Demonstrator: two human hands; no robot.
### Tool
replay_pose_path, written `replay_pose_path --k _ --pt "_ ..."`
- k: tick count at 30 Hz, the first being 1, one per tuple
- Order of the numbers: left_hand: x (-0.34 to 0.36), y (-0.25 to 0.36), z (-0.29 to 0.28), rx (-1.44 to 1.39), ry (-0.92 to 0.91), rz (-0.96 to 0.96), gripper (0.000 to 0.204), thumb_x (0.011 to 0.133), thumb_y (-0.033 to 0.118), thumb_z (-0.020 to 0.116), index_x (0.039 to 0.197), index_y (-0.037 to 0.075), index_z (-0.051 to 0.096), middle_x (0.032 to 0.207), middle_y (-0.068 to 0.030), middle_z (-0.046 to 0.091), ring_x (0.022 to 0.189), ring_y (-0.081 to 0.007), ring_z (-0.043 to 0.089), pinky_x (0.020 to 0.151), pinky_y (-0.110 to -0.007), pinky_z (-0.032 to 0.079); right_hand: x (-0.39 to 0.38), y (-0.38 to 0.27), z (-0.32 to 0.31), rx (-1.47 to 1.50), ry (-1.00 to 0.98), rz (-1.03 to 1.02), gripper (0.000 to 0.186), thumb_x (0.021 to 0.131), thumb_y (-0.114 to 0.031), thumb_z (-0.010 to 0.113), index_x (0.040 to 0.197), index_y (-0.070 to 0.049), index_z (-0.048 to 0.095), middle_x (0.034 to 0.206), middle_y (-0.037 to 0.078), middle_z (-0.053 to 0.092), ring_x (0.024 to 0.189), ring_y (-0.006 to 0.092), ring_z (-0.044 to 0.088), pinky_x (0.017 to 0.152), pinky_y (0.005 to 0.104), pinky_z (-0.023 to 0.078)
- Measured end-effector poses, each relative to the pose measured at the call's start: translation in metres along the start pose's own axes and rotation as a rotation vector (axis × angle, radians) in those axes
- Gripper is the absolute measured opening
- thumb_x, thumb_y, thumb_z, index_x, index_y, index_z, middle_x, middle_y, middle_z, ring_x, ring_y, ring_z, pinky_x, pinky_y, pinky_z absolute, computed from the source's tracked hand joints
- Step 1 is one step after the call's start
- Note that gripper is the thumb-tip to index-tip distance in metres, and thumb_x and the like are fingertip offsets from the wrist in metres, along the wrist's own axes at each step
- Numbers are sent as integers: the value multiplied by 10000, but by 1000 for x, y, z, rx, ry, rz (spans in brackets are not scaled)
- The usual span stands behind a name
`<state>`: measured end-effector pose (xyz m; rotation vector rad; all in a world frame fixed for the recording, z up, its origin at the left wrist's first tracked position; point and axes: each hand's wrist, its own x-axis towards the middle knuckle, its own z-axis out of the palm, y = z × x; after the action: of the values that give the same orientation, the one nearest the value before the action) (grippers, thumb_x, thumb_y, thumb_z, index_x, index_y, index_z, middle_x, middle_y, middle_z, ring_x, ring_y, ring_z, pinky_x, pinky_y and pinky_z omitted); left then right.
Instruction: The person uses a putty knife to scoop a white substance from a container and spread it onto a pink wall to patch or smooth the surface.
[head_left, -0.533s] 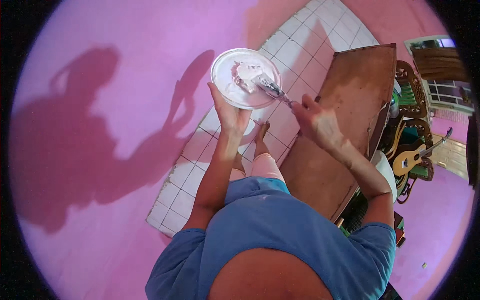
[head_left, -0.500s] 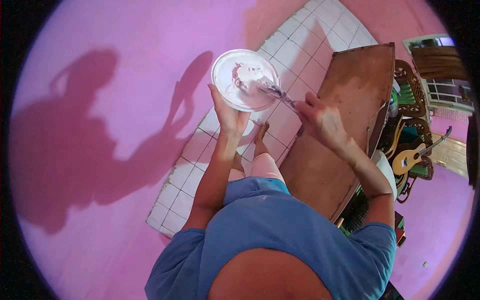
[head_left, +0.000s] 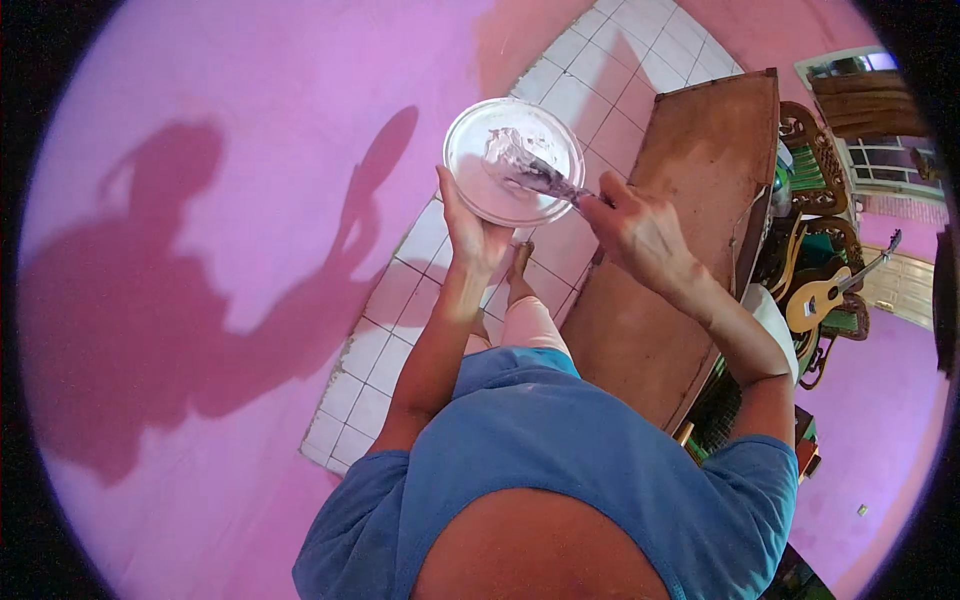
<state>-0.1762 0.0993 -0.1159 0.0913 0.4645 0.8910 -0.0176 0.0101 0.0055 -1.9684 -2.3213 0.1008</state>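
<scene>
The left hand (head_left: 476,238) supports a round white dish (head_left: 480,186) from below, thumb at its edge, the other fingers mostly hidden, above the tiled floor (head_left: 362,355). The right hand's (head_left: 640,228) fingers are closed around the handle of a smeared tool (head_left: 546,178), whose head meets whitish paste (head_left: 504,141) on the dish.

A round, pale disc (head_left: 497,202) with a raised rim rests on the left hand (head_left: 474,236); white paste (head_left: 507,138) lies smeared unevenly over its face; a paste-streaked tool (head_left: 546,179), gripped in the right hand (head_left: 640,232), slants across it, broad end in the paste
</scene>
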Motion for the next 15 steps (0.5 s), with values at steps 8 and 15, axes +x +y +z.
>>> replay_pose_path --k 8,15 --pt "-11 40 -22 42 -43 69 735 944 619 282 1425 64 300 1384 -129 423 1260 -281 429 1061 -454 349 -4 -19 -42 131 38 206 125 771 -137 721 796 -50 636 728 76 519 575 266 583 501 370 458" --pt "-22 39 -5 32 -66 112 788 922 661 277 1457 84 232 1456 -140 322 1324 -288 351 1092 -463 308 -10 -57 -15 19 76 183 108 779 -178 719 849 -112 671 747 31 529 567 219 590 481 371 468"
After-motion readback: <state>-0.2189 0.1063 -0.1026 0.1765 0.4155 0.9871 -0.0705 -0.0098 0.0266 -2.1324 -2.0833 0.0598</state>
